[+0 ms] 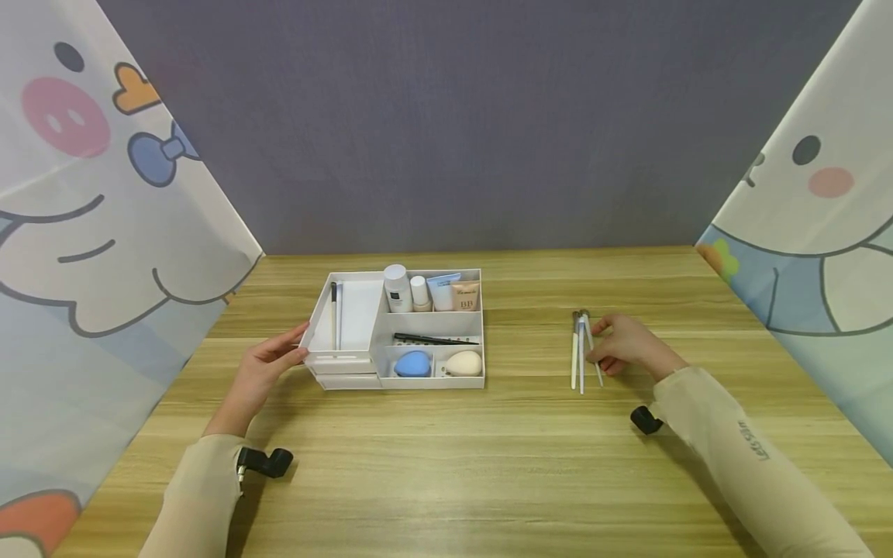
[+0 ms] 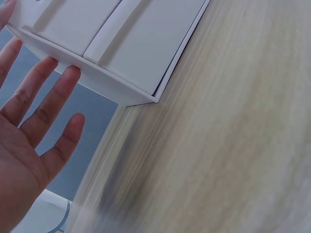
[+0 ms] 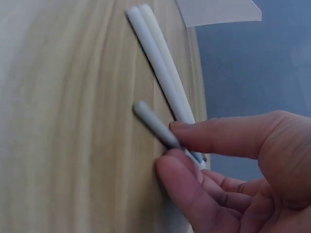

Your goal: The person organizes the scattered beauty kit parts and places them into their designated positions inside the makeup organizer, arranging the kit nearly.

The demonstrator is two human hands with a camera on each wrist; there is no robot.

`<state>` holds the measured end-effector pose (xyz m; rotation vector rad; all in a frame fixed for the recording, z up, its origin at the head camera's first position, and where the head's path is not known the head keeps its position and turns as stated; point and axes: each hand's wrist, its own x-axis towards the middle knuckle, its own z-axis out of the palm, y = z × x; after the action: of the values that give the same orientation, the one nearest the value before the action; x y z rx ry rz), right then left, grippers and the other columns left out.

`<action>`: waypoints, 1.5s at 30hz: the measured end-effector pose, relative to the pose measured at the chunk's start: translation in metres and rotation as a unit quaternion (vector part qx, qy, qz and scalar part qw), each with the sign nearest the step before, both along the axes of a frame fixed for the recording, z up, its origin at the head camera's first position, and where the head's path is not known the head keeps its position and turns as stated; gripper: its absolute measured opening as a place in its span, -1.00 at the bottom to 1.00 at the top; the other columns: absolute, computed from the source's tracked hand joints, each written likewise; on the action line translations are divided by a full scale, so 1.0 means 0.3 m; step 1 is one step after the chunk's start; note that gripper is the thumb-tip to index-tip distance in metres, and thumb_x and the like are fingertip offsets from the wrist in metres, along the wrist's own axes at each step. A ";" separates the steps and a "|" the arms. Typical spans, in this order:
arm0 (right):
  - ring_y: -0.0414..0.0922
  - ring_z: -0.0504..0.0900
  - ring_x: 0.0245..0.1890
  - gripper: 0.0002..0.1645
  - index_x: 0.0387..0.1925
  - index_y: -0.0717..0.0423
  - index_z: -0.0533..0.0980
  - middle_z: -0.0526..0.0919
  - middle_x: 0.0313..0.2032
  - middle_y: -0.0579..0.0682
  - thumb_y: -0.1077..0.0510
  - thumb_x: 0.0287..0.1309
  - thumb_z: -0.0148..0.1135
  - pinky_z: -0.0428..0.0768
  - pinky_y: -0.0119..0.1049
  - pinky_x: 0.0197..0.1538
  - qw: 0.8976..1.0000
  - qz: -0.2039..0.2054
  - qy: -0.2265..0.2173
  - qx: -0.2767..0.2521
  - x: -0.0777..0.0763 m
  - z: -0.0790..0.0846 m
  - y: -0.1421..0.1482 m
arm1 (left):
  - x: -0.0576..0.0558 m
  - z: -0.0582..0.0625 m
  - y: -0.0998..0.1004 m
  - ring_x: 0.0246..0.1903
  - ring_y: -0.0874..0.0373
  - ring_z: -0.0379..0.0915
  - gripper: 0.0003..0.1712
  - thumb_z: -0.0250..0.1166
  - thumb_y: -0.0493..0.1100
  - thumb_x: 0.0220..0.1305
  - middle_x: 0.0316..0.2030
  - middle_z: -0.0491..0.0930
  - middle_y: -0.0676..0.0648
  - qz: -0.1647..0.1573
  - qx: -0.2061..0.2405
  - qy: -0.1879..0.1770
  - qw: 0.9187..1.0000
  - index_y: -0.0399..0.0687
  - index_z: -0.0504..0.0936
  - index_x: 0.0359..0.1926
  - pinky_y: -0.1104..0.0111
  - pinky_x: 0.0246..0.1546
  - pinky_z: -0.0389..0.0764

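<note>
A white makeup organizer [image 1: 430, 318] stands left of the middle of the table. My left hand [image 1: 274, 358] touches its left side with straight, spread fingers; in the left wrist view those fingertips [image 2: 72, 74] lie along the box wall. To the right, my right hand [image 1: 623, 346] pinches a thin makeup brush [image 3: 154, 124] between thumb and index finger, its grey handle pointing out of the grip. Two more makeup brushes with pale handles [image 3: 163, 65] lie side by side on the table just left of it. In the right wrist view the hand hides the held brush's head.
Two slim brushes [image 1: 337, 316] lie in the organizer's left tray. Its other compartments hold a white bottle [image 1: 397, 291], a smaller bottle [image 1: 420, 294], a blue tube [image 1: 443, 292], a beige BB tube [image 1: 465, 295], a black pencil [image 1: 434, 339], a blue sponge [image 1: 413, 363] and a cream sponge [image 1: 463, 363].
</note>
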<state>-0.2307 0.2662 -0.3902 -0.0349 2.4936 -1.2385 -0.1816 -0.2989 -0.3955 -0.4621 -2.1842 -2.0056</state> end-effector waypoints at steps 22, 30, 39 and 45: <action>-0.13 0.56 -0.68 -0.35 0.01 0.58 0.33 0.52 -0.60 0.09 0.38 -0.20 0.26 0.67 -0.24 -0.53 0.993 0.025 0.014 0.114 -0.043 0.034 0.013 | -0.010 -0.005 -0.007 -0.14 0.37 0.55 -0.51 0.18 -0.46 0.38 0.02 0.64 0.28 -0.004 0.002 0.009 1.000 0.05 0.65 0.21 0.56 -0.14 0.57; -0.15 0.55 -0.67 -0.42 -0.06 0.47 0.31 0.50 -0.62 0.06 0.36 -0.21 0.27 0.67 -0.24 -0.54 0.995 0.037 0.008 0.087 -0.052 0.017 0.042 | -0.008 0.000 -0.003 -0.14 0.37 0.56 -0.51 0.19 -0.46 0.38 0.02 0.64 0.29 -0.001 -0.004 0.006 1.000 0.06 0.64 0.21 0.56 -0.14 0.56; -0.16 0.56 -0.61 -0.39 0.07 0.44 0.13 0.59 -0.56 0.03 0.35 0.04 0.19 0.64 -0.32 -0.50 0.998 0.040 -0.031 -0.025 -0.057 0.001 0.102 | -0.007 0.001 -0.005 -0.13 0.37 0.55 -0.51 0.20 -0.44 0.38 0.00 0.64 0.29 0.002 -0.007 -0.009 1.000 0.07 0.63 0.22 0.56 -0.11 0.56; -0.14 0.64 -0.56 -0.36 0.18 0.47 0.03 0.65 -0.46 0.06 0.37 0.16 0.08 0.69 -0.29 -0.43 0.994 0.037 -0.046 -0.091 -0.059 -0.007 0.130 | -0.010 -0.004 -0.006 -0.13 0.37 0.55 -0.51 0.21 -0.44 0.37 0.02 0.63 0.29 0.003 -0.006 -0.007 1.000 0.08 0.64 0.21 0.56 -0.11 0.57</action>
<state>-0.2484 0.3053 -0.3924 -0.1110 2.2740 -1.4004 -0.1846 -0.3007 -0.3966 -0.4427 -2.2045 -2.0002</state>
